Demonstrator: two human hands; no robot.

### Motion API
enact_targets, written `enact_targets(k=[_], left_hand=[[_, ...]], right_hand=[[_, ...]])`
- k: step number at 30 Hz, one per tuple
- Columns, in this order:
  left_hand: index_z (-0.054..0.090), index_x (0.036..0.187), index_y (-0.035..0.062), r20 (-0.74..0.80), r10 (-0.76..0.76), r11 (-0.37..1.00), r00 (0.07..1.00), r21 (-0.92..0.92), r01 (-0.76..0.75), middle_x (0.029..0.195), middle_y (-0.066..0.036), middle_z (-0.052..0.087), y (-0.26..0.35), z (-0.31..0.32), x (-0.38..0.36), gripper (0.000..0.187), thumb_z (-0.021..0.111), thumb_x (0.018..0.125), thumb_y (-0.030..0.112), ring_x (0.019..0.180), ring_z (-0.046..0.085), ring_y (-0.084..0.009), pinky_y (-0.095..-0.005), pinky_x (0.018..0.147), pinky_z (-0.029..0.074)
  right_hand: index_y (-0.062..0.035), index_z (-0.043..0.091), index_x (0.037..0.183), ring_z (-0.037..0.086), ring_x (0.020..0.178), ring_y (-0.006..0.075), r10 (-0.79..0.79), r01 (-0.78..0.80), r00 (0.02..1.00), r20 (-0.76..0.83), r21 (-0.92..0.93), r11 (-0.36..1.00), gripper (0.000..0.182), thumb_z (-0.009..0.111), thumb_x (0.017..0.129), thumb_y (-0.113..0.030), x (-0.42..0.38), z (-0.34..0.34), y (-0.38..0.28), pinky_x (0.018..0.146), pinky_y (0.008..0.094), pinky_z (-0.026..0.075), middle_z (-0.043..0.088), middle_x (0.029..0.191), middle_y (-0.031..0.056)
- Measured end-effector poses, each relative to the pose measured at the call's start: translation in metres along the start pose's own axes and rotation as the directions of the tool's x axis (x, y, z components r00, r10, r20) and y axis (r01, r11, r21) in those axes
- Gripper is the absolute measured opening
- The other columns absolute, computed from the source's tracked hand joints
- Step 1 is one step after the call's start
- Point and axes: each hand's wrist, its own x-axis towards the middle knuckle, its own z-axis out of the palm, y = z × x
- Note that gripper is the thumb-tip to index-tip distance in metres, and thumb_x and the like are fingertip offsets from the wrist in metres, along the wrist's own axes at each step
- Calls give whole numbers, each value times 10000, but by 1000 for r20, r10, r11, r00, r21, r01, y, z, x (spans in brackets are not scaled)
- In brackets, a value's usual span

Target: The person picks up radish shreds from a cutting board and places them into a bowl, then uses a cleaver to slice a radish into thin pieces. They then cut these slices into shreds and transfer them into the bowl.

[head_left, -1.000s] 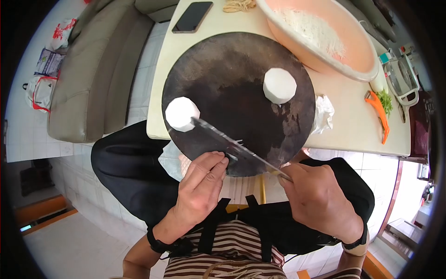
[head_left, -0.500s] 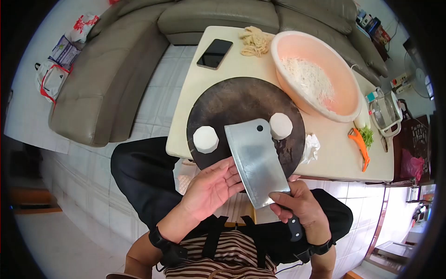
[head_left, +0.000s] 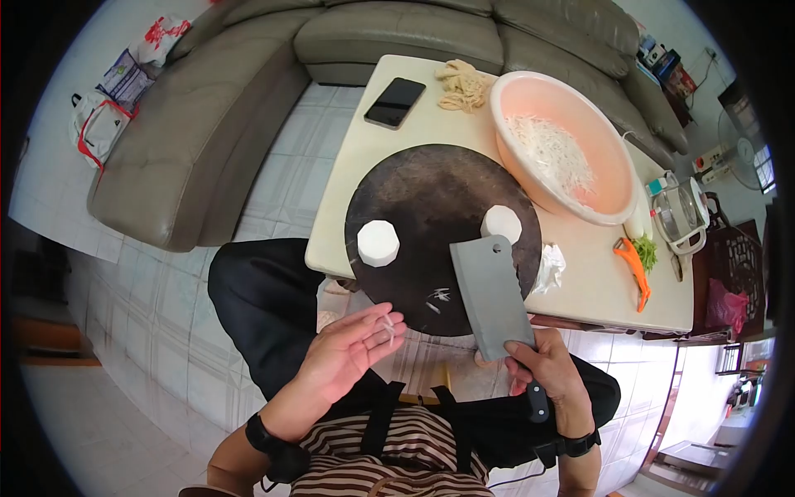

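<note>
the cleaver (head_left: pixel 490 295) lies flat over the dark round board (head_left: pixel 414 190) at its 5 o'clock edge, gripped by the right hand (head_left: pixel 542 364). white chunks (head_left: pixel 378 243) sit at 8 and 3 o'clock. the left hand (head_left: pixel 348 352) is spread, palm up, with shreds on its fingers. the pink basin (head_left: pixel 613 199) stands at 1 o'clock.

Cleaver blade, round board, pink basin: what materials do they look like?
Rectangular grey cleaver blade, held by the right hand: looks like steel, matte with a dull sheen and a hanging hole. Dark round chopping board: probably wood, stained and worn in patches. Large pink basin: likely plastic, smooth with a uniform colour and a thin rim.
</note>
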Motion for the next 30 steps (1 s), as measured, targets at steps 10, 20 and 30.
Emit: enact_targets(k=[10, 20, 30], left_hand=[[543, 1230, -73, -74, -65, 993, 995, -103, 57, 1192, -198, 633, -33, -18, 10, 283, 566, 966, 24, 1134, 633, -306, -440, 1058, 490], [547, 1199, -71, -150, -2, 989, 989, -148, -20, 1181, -210, 632, -49, -10, 13, 258, 580, 969, 40, 1158, 622, -326, -438, 1063, 488], [618, 1163, 3, -210, 48, 987, 977, -140, -79, 1084, -77, 671, -59, -16, 13, 240, 656, 939, 79, 1035, 641, -191, -363, 967, 523]], right_hand=[[6, 618, 698, 505, 443, 87, 106, -91, 986, 130, -113, 989, 253, 617, 929, -98, -13, -2, 7, 435, 234, 412, 576, 563, 34], [12, 619, 691, 495, 444, 79, 97, -84, 973, 209, -71, 994, 274, 623, 939, -103, -17, 16, 23, 430, 226, 395, 586, 580, 33], [-9, 611, 722, 503, 461, 68, 115, -94, 964, 239, -98, 991, 277, 614, 967, -141, -26, 43, 39, 427, 212, 386, 578, 591, 11]])
